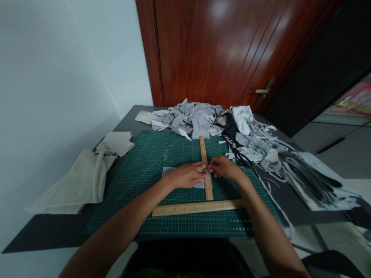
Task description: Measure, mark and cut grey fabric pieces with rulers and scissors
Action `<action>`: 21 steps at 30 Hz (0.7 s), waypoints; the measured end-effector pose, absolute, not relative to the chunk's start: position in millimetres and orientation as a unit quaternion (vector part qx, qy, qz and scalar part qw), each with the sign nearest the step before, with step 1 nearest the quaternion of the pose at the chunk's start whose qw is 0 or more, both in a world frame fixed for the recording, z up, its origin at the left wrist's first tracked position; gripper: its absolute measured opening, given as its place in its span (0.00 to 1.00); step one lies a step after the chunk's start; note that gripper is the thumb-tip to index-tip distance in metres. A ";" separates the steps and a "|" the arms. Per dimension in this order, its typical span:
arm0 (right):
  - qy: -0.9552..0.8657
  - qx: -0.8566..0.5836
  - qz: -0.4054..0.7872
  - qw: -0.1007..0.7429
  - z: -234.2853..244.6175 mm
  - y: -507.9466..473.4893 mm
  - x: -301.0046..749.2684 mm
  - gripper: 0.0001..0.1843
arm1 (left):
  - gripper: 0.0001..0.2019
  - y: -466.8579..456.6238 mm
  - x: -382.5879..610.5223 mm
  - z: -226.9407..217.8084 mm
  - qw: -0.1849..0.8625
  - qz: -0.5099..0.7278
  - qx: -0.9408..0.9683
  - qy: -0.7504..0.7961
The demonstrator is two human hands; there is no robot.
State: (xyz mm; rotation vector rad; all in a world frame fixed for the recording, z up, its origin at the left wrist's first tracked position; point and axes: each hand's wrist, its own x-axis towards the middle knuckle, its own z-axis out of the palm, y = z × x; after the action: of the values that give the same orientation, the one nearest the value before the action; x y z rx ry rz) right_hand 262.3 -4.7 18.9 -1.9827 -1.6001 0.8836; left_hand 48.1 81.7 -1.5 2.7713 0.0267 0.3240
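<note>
A lower ruler (185, 209) runs rightward until the right forearm (257, 210) hides its end. A grey cloth piece (167, 170) lies on the green mat (142, 166), mostly covered by the left hand (188, 175), loosely spread, fingertips on a second ruler (202, 148). The right hand (222, 167) curls at that ruler's edge; I cannot tell whether it pinches anything.

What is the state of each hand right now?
Left hand: open, resting on the farther wooden ruler, over grey cloth.
Right hand: closed beside it; whether holding anything cannot be told.
</note>
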 end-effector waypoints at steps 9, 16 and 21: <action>-0.615 -0.718 0.227 0.235 7.4 -16.3 258.6 0.11 | 0.16 81.1 48.5 -3.1 0.139 0.123 0.982 0.012; -0.625 -0.728 0.169 0.224 10.4 -24.3 249.5 0.12 | 0.12 82.9 50.1 -7.2 0.137 0.141 0.981 0.004; -0.623 -0.736 0.156 0.216 12.7 -30.5 243.1 0.13 | 0.11 83.8 52.4 -8.2 0.117 0.139 0.983 -0.005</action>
State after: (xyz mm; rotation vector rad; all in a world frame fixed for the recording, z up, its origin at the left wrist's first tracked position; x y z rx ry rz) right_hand 243.1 -30.5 12.7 -2.0381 -1.7253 0.4335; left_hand 52.4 83.8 -8.2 2.8779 -0.0133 0.4077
